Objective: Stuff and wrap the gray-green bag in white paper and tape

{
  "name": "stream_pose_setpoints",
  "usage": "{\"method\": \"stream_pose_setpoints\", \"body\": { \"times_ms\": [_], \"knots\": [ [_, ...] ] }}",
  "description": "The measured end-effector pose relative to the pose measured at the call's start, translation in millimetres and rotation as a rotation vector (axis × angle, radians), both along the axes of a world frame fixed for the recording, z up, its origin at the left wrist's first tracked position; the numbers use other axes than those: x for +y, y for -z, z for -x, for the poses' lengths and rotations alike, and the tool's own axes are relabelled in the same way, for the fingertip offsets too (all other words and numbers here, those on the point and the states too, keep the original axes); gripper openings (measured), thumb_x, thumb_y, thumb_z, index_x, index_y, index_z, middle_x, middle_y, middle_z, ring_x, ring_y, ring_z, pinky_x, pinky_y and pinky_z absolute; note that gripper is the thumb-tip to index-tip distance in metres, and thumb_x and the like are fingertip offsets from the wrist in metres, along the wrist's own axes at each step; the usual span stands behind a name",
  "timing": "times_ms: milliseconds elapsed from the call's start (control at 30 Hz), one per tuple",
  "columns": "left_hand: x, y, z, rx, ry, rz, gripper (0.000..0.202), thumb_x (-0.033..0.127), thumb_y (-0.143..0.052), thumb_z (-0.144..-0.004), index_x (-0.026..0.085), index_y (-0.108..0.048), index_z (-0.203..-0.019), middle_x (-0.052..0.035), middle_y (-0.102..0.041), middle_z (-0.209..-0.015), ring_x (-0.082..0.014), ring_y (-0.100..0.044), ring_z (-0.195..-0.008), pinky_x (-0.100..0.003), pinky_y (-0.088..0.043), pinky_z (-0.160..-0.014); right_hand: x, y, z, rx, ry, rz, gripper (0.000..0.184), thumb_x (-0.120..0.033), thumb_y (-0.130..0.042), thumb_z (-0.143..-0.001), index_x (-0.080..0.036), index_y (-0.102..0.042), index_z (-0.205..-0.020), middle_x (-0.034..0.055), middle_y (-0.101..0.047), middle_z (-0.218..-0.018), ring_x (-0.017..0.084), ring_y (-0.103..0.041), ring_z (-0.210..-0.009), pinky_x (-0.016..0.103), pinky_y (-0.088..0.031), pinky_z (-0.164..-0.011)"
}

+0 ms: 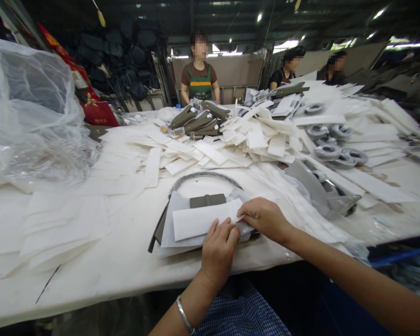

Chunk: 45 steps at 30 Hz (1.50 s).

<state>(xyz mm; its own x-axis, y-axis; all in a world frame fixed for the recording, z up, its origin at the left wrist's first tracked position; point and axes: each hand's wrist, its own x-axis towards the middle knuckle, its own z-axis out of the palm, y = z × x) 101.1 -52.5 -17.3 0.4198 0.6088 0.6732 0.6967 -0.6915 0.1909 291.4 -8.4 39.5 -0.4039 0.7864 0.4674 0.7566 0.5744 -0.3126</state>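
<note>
My left hand [217, 249] and my right hand [264, 218] meet at the near edge of the white table [126, 261]. Both pinch the right end of a white paper strip [199, 220] folded over a small crinkled wrapped part that I cannot name. The strip lies on a white sheet over a grey bag piece [207, 200] with a curved dark strap [205, 176] behind it. A metal bangle circles my left wrist.
Heaps of white paper strips [231, 140] cover the table's middle and left. Grey bag parts [199, 120] lie at the back, tape rolls [331, 151] and a grey piece [322, 191] at right. A clear plastic bag [31, 112] bulges at left. Three people stand across the table.
</note>
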Motion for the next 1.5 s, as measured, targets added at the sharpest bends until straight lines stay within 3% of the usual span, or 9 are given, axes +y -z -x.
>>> {"method": "stream_pose_setpoints", "body": {
  "times_ms": [267,400,567,700,867,1000,1100,1233,1500],
  "knots": [
    [3,1.4,4,-0.004,0.012,-0.086,0.021,0.013,-0.050,-0.098,0.019,-0.061,-0.114,-0.0060,-0.067,-0.123,-0.0178,-0.061,-0.116,-0.035,-0.047,-0.105,25,0.7,4,0.010,-0.086,0.207,0.011,-0.017,-0.076,-0.078,-0.020,-0.066,-0.076,0.0028,-0.067,-0.111,0.021,-0.057,-0.108,0.038,-0.048,-0.095],
    [4,2.7,3,0.035,0.013,-0.114,0.023,0.013,-0.048,-0.098,0.018,-0.062,-0.116,-0.0054,-0.064,-0.131,-0.0202,-0.061,-0.117,-0.037,-0.051,-0.098,34,2.7,8,0.000,-0.072,0.286,0.012,-0.020,-0.075,-0.080,-0.019,-0.063,-0.080,0.0033,-0.067,-0.110,0.021,-0.057,-0.106,0.038,-0.046,-0.095],
    [4,2.6,3,0.066,0.008,-0.087,0.030,0.010,-0.044,-0.098,0.014,-0.059,-0.123,-0.0046,-0.065,-0.128,-0.0216,-0.062,-0.116,-0.039,-0.052,-0.097,26,0.9,8,0.039,0.034,0.228,0.006,-0.020,-0.068,-0.085,-0.021,-0.063,-0.086,0.0028,-0.069,-0.101,0.021,-0.060,-0.101,0.037,-0.048,-0.090],
    [5,-0.5,5,0.093,0.017,-0.088,0.032,0.011,-0.039,-0.099,0.013,-0.058,-0.125,-0.0059,-0.065,-0.128,-0.0226,-0.062,-0.116,-0.040,-0.050,-0.097,11,-14.1,-42,0.129,0.180,0.078,0.013,-0.023,-0.059,-0.092,-0.023,-0.066,-0.103,0.0039,-0.070,-0.108,0.020,-0.063,-0.105,0.035,-0.048,-0.097],
    [7,-2.3,6,0.084,0.031,-0.143,0.033,0.012,-0.037,-0.100,0.013,-0.058,-0.124,-0.0054,-0.066,-0.127,-0.0216,-0.063,-0.114,-0.038,-0.047,-0.098,-5,-44.6,-165,0.146,0.819,0.131,0.034,-0.035,-0.057,-0.090,-0.021,-0.064,-0.120,0.0094,-0.063,-0.129,0.026,-0.063,-0.113,0.041,-0.045,-0.104],
    [8,-0.2,8,0.118,0.023,-0.159,0.033,0.012,-0.038,-0.100,0.013,-0.058,-0.126,-0.0053,-0.065,-0.129,-0.0212,-0.061,-0.116,-0.037,-0.043,-0.102,-2,-54.5,-234,0.220,0.997,0.360,0.027,-0.037,-0.059,-0.088,-0.012,-0.071,-0.092,0.0169,-0.073,-0.099,0.033,-0.068,-0.099,0.045,-0.053,-0.091],
    [10,2.0,9,0.142,0.034,-0.150,0.033,0.012,-0.041,-0.099,0.014,-0.056,-0.128,-0.0044,-0.063,-0.132,-0.0209,-0.059,-0.119,-0.037,-0.041,-0.104,7,-52.1,-252,0.356,0.992,0.601,0.034,-0.042,-0.058,-0.090,-0.015,-0.067,-0.072,0.0138,-0.073,-0.078,0.026,-0.072,-0.081,0.036,-0.059,-0.076],
    [10,2.5,9,0.151,0.032,-0.163,0.036,0.009,-0.041,-0.097,0.015,-0.056,-0.129,-0.0033,-0.063,-0.131,-0.0204,-0.059,-0.119,-0.037,-0.042,-0.102,20,-50.7,-256,0.556,0.934,0.810,0.038,-0.043,-0.057,-0.094,-0.012,-0.065,-0.073,0.0147,-0.074,-0.080,0.018,-0.071,-0.069,0.026,-0.060,-0.069],
    [9,0.8,10,0.184,0.020,-0.196,0.036,0.009,-0.044,-0.097,0.015,-0.055,-0.130,-0.0028,-0.063,-0.131,-0.0200,-0.059,-0.117,-0.037,-0.043,-0.101,16,-72.5,-252,0.820,0.819,0.903,0.030,-0.037,-0.060,-0.095,-0.008,-0.064,-0.087,0.0128,-0.072,-0.079,0.014,-0.070,-0.069,0.020,-0.060,-0.067]
  ]
}}
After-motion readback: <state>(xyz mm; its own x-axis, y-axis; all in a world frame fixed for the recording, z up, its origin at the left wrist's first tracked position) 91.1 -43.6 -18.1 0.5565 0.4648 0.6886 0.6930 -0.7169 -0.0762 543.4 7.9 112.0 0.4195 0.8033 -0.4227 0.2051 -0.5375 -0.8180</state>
